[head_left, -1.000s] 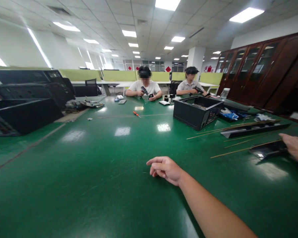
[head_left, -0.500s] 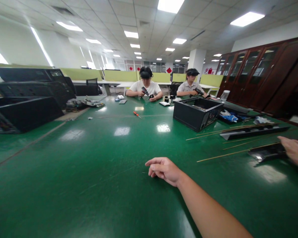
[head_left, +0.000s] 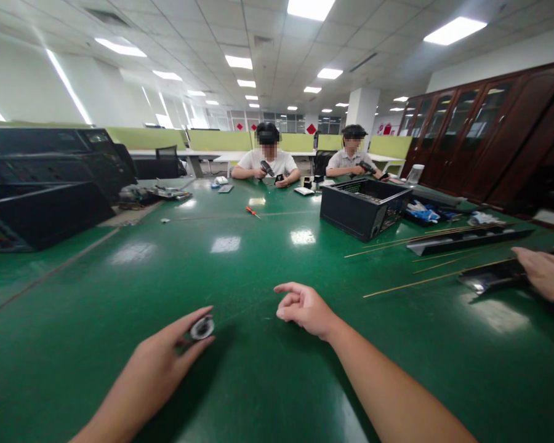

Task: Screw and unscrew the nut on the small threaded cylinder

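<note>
My left hand [head_left: 159, 363] reaches in from the lower left and pinches a small round silver-and-black part [head_left: 202, 328] between thumb and fingers, just above the green table [head_left: 120, 295]. To its right my right hand [head_left: 305, 309] hovers low over the table, fingers loosely curled with the forefinger pointing left; nothing is in it. The two hands are about a hand's width apart.
Another person's hand [head_left: 542, 274] at the right edge rests on a black panel [head_left: 489, 277] among thin brass rods [head_left: 410, 283]. A black open computer case [head_left: 364, 209] stands beyond, stacked black cases [head_left: 46, 184] at the left. Two seated people [head_left: 268, 161] work at the far end near a red screwdriver [head_left: 253, 212].
My left hand has come into view from the lower left, holding the small round part. My right hand has lifted slightly and stayed in place. The neighbour's hand barely shifted.
</note>
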Tool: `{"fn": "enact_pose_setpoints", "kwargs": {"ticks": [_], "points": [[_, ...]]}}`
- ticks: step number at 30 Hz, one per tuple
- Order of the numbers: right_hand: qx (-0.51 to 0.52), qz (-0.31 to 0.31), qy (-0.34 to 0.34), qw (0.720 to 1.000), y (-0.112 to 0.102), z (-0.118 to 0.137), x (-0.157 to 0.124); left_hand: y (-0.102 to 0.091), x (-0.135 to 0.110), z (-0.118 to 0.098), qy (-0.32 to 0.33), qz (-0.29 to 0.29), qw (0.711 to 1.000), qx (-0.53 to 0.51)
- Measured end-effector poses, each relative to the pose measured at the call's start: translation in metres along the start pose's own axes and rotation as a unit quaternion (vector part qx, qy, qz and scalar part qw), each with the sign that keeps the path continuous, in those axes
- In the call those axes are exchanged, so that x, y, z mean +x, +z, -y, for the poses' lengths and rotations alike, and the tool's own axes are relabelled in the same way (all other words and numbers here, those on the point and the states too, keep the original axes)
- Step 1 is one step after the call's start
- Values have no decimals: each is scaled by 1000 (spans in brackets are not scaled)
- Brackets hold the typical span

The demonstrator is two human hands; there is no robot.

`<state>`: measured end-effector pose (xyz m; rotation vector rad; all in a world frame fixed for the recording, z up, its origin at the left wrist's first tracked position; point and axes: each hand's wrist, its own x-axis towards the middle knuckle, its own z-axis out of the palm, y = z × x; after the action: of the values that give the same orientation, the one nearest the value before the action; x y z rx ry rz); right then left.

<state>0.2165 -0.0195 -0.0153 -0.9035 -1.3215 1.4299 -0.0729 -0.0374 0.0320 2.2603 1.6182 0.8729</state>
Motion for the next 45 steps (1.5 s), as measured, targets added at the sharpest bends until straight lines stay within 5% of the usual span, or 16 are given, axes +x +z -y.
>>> {"fn": "enact_pose_setpoints", "kwargs": {"ticks": [3,8,13,22,45], "points": [[-126,-27,-55,990,-1,-3,-2,45,32,-29,31,64,991,-116],[-179,-61,-79,979,0,-8,-4,89,52,-53,87,52,984,-150],[-218,-68,-78,970,2,-7,-3,90,43,-40,130,51,978,-154],[-251,-73,-56,964,5,1,-8,91,45,-38,111,90,968,-206],[-220,-86,-34,971,2,-3,-6,93,47,-37,113,69,969,-207]]}}
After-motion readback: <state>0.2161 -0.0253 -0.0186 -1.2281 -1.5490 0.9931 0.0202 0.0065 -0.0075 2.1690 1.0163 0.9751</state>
